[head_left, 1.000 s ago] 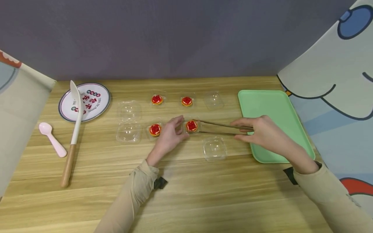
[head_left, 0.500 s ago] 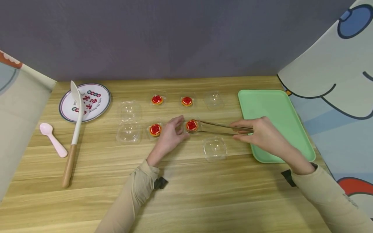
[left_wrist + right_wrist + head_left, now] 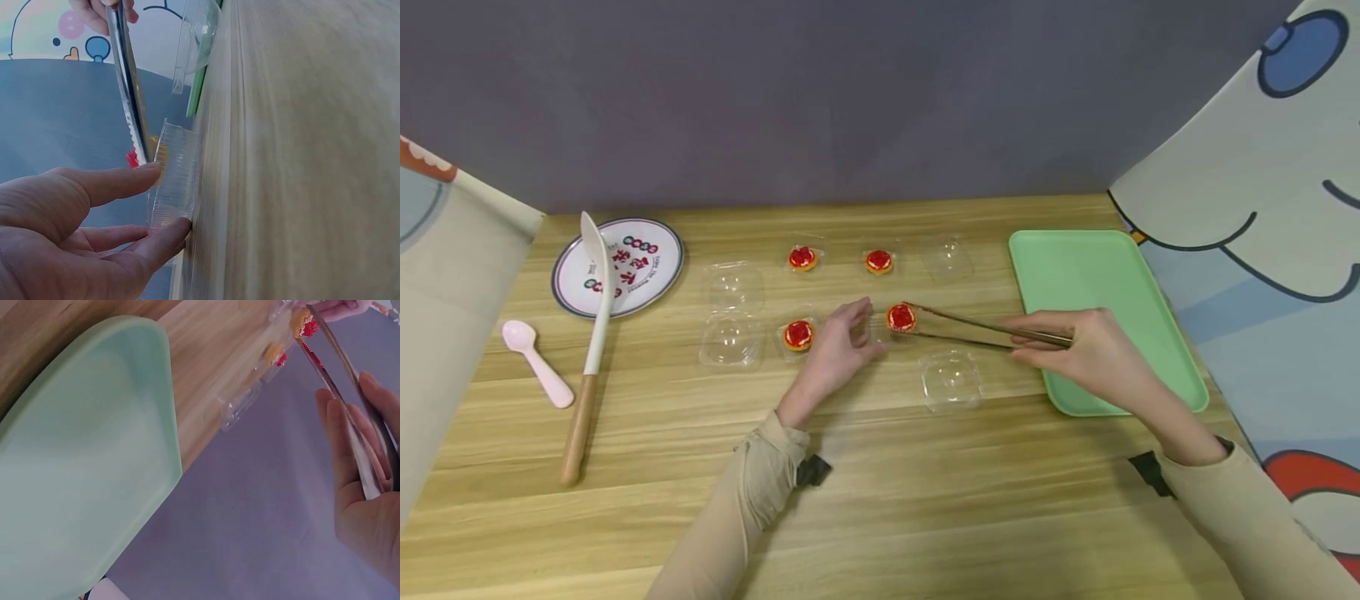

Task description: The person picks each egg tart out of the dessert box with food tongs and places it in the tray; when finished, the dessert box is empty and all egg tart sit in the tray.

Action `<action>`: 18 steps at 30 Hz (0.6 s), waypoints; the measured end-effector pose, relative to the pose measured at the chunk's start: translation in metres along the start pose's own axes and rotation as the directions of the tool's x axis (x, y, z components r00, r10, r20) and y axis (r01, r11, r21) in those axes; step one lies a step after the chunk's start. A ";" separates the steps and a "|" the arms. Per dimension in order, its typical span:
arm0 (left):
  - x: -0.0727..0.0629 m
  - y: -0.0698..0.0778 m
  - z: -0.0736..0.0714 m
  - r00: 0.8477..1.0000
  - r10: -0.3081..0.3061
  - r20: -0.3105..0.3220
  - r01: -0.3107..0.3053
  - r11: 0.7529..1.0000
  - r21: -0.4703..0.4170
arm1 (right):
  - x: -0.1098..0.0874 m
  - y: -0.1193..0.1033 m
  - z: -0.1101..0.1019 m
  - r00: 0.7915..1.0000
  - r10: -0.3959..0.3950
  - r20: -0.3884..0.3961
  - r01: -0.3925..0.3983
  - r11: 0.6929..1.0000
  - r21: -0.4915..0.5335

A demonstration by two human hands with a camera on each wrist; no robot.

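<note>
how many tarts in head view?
4. Back row: left tart, right tart. Front row: near tart just left of the left hand, gripped tart in the tongs. The hand could hide another.

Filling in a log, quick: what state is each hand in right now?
Left hand: closed, pinching a clear plastic container.
Right hand: closed, holding metal tongs with a red-topped tart between the tips.

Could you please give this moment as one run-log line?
right hand: grips metal tongs | tongs: hold red-topped tart | left hand: holds clear plastic container | green tray: at right
</note>
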State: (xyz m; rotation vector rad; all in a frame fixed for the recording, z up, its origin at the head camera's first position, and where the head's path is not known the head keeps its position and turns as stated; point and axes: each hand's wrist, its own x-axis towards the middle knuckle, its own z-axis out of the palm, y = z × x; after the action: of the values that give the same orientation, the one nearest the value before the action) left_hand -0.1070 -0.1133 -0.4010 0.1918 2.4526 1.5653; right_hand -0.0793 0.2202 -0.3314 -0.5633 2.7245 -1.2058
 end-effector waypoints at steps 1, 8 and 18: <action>0.000 0.000 0.000 1.000 -0.001 0.001 0.001 1.000 0.002 | -0.002 0.000 -0.001 1.000 0.004 -0.009 -0.004 1.000 0.005; 0.000 0.000 0.000 1.000 0.016 0.002 -0.016 1.000 0.011 | -0.018 0.003 -0.010 0.997 0.007 -0.073 -0.008 1.000 -0.019; 0.000 -0.002 0.000 1.000 0.020 0.003 -0.020 1.000 0.004 | -0.038 0.013 -0.022 0.988 0.055 -0.141 -0.050 0.998 0.037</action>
State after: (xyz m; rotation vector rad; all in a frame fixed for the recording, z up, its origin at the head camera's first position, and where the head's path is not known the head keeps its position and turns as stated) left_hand -0.1073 -0.1143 -0.4033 0.2198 2.4591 1.5677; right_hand -0.0533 0.2576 -0.3281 -0.4145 2.8096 -1.3237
